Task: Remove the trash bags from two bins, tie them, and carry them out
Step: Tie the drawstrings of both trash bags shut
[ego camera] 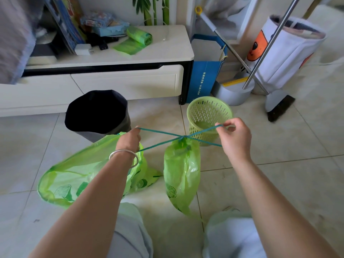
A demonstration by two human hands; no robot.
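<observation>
Green plastic makes up both trash bags in the lower middle of the frame. One bag (181, 174) hangs at centre, its neck cinched where the dark green drawstring (167, 135) crosses. The left hand (130, 139) is closed on the string's left ends; the right hand (233, 135) pinches the right ends between thumb and fingers. A second bag (74, 175) lies open-mouthed on the tiled floor (279, 179) at lower left, under the left forearm, which wears a silver bangle (124, 157). Behind the hands stand a black-lined bin (96, 112) left of centre and an unlined green slotted basket (209, 116) just right of centre. A roll of green bags (138, 35) rests on the white cabinet (130, 75) at upper centre.
</observation>
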